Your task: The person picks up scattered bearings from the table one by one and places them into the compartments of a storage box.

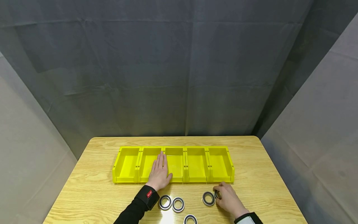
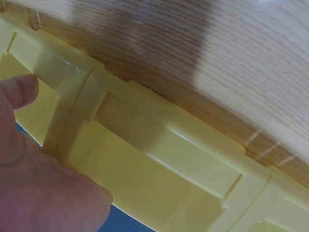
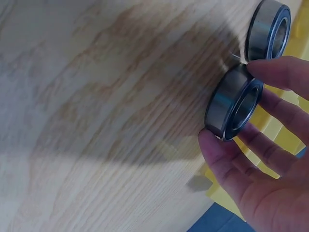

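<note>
My right hand [image 1: 228,199] grips a ball bearing [image 3: 234,102] between thumb and fingers at the right side of the table, fingers spread round its outer ring. Right beside it lies a second bearing [image 1: 208,198]. My left hand [image 1: 159,176] lies with straight fingers over the divider between two compartments of the yellow bin row [image 1: 174,179], thumb spread to the right near the front lip. In the left wrist view the bin fronts [image 2: 169,140] show beside that hand. Two more bearings, a left one [image 1: 165,202] and one touching it [image 1: 178,204], lie below the left hand.
Another bearing [image 1: 190,219] lies at the bottom edge of the head view, partly cut off. The wooden table [image 1: 89,189] has rounded far corners. Grey cloth [image 1: 167,77] hangs behind it, and pale panels [image 1: 321,140] stand at both sides.
</note>
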`<state>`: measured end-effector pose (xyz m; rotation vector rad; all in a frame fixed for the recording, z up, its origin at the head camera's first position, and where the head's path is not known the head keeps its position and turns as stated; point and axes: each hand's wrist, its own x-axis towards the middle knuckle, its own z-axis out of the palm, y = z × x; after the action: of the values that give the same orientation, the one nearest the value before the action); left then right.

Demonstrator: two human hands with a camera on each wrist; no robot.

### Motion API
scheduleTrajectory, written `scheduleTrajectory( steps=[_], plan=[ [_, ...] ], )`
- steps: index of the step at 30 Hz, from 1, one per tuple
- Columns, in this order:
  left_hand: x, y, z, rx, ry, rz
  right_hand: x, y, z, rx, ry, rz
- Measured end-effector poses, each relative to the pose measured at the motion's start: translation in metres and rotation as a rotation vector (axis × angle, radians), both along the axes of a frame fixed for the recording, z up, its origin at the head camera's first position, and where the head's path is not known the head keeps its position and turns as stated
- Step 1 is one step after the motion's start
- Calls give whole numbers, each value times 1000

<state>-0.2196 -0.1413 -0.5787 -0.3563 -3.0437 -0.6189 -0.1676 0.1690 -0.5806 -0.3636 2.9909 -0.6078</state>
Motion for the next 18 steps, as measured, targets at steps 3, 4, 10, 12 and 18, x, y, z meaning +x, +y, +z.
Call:
scheduleTrajectory(
  steps=[3, 4, 10, 12, 18],
  plan=[
    [-1, 0, -2, -3, -1, 7, 2, 1, -1, 13, 3, -9],
    [-2, 0, -3, -14, -4, 10, 2, 1, 0, 19, 2, -12],
    [-4, 0, -5, -22, -3, 12, 8, 3, 4, 43, -35, -36],
    [-4, 0, -5, -20, -5, 13, 9, 4, 5, 50, -54, -46],
    [-5, 0, -8, -38, 6, 17, 13, 5, 6, 47, -103, -66]
  ],
)
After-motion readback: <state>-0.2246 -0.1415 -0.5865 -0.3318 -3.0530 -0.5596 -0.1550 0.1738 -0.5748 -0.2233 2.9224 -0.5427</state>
